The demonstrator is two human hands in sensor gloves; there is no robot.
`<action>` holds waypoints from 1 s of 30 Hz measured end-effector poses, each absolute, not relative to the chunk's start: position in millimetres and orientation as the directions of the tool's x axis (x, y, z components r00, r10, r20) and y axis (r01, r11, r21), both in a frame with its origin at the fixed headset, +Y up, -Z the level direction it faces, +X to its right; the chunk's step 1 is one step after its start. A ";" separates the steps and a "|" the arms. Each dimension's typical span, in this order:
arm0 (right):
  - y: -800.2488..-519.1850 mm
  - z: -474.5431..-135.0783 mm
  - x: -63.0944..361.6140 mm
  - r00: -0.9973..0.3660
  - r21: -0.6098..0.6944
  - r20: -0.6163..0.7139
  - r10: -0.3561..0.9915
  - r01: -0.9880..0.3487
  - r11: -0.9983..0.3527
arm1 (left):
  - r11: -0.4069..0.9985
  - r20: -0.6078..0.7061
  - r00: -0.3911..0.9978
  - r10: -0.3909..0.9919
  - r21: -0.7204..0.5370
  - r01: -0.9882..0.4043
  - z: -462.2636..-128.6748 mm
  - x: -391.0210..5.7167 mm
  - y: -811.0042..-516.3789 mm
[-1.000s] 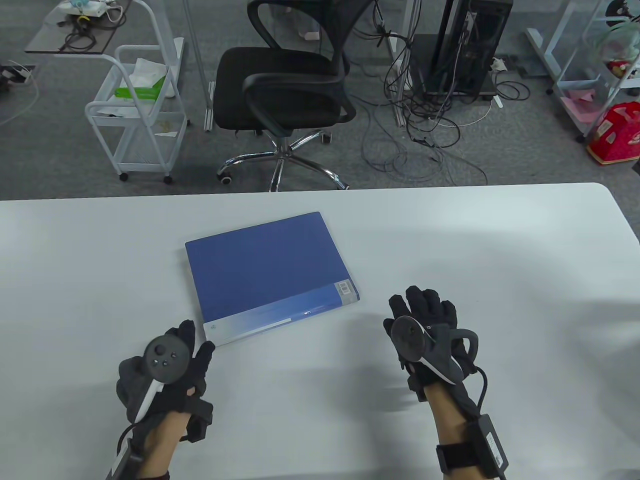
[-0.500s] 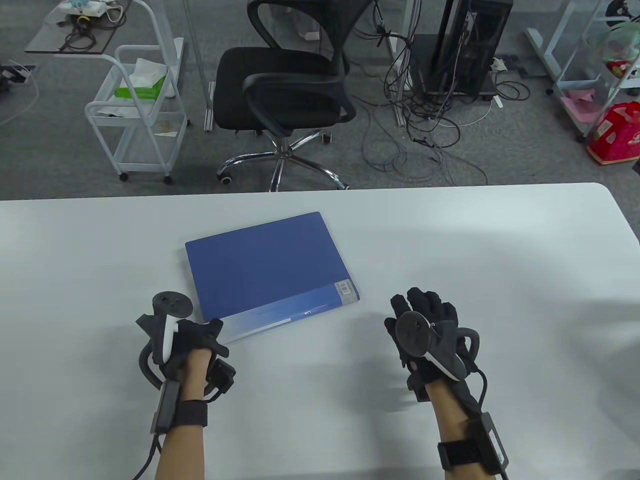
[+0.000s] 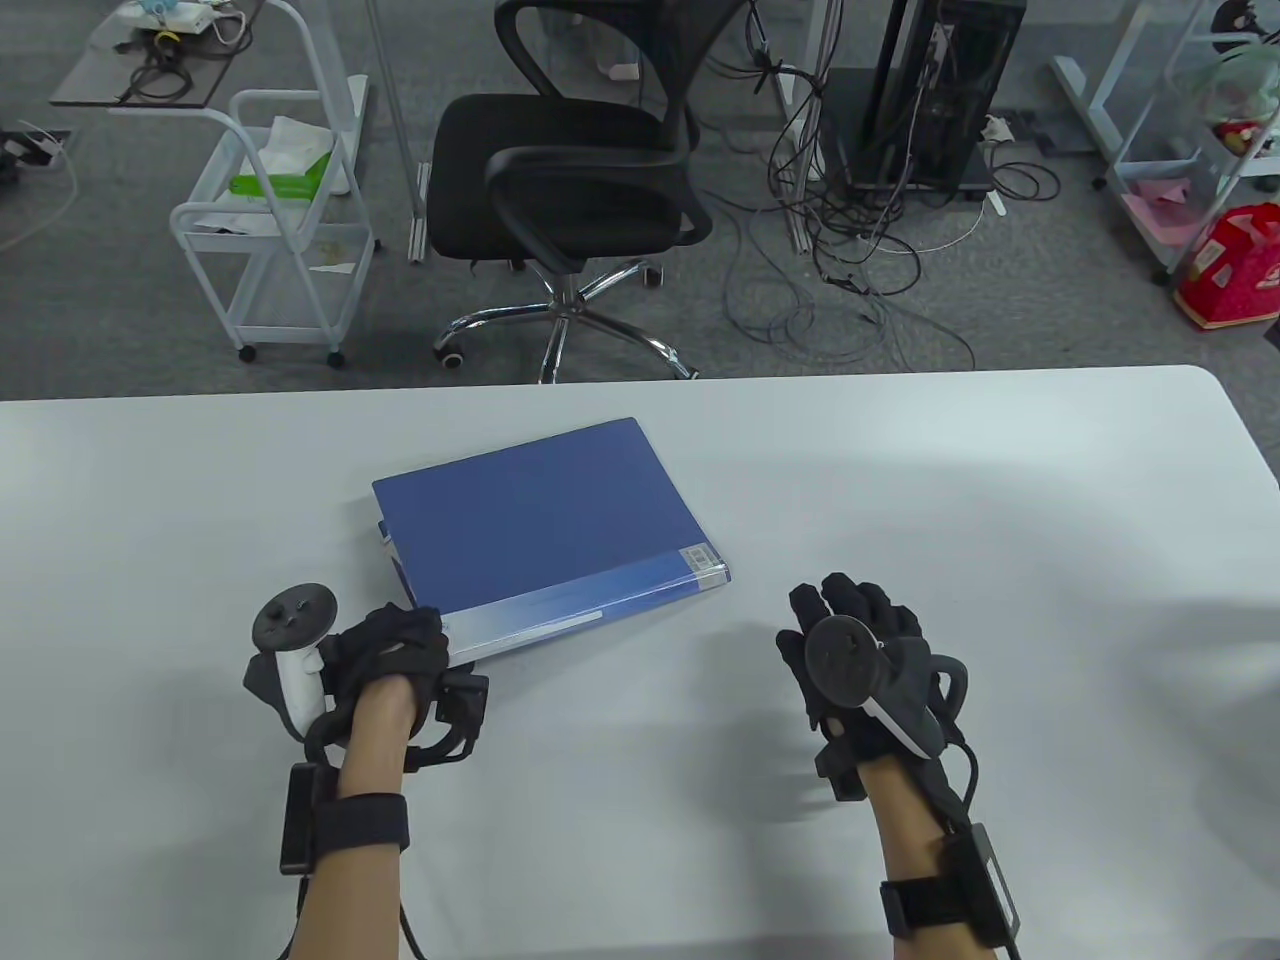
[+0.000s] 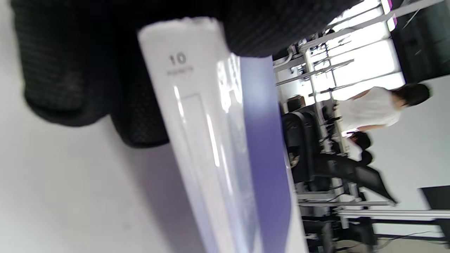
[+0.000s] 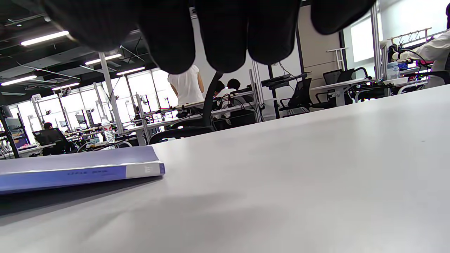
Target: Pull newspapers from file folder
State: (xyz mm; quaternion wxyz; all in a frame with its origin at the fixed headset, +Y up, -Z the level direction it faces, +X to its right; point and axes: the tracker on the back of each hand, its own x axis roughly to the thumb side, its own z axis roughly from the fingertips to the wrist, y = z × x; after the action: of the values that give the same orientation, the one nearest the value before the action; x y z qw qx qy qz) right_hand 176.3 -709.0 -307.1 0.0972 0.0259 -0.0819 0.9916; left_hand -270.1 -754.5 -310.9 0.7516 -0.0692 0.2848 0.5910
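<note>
A closed blue file folder (image 3: 530,530) lies on the white table (image 3: 1000,520), its pale spine toward me. My left hand (image 3: 405,640) grips the folder's near-left corner and lifts that edge a little off the table. The left wrist view shows the spine (image 4: 197,116) between my gloved fingers (image 4: 52,80). My right hand (image 3: 850,630) hovers flat over the table to the right of the folder, fingers spread, holding nothing. The right wrist view shows the folder (image 5: 77,168) low at the left. No newspapers show.
A black office chair (image 3: 570,170) stands beyond the table's far edge. A white wire cart (image 3: 270,220) is at the far left. Cables (image 3: 850,270) and a computer tower (image 3: 940,90) are on the floor at the far right.
My left hand turned onto its side, reached to the folder's near-left corner and took hold of it. The folder's near edge rose and shifted slightly. My right hand barely moved.
</note>
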 end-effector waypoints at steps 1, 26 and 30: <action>-708.4 -306.9 177.0 -0.979 -0.160 0.068 0.193 -0.202 -0.966 | 0.322 -0.484 0.174 0.857 0.240 -0.916 -311.7 -272.2 -749.0; -677.9 -296.3 207.3 -0.957 -0.324 0.055 0.284 -0.286 -0.902 | 0.531 0.134 0.539 0.832 0.094 -0.842 -329.0 -296.8 -542.9; -681.2 -296.9 206.4 -0.957 -0.310 0.055 0.284 -0.287 -0.906 | 0.630 0.144 0.618 0.773 -0.065 -0.773 -347.8 -266.3 -573.4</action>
State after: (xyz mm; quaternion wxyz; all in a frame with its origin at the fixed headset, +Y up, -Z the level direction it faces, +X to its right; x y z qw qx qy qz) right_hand 206.4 -681.2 -296.9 0.1461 0.0042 -0.1596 0.9763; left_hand -266.3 -573.4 -347.8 0.8994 0.0016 -0.0793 0.4298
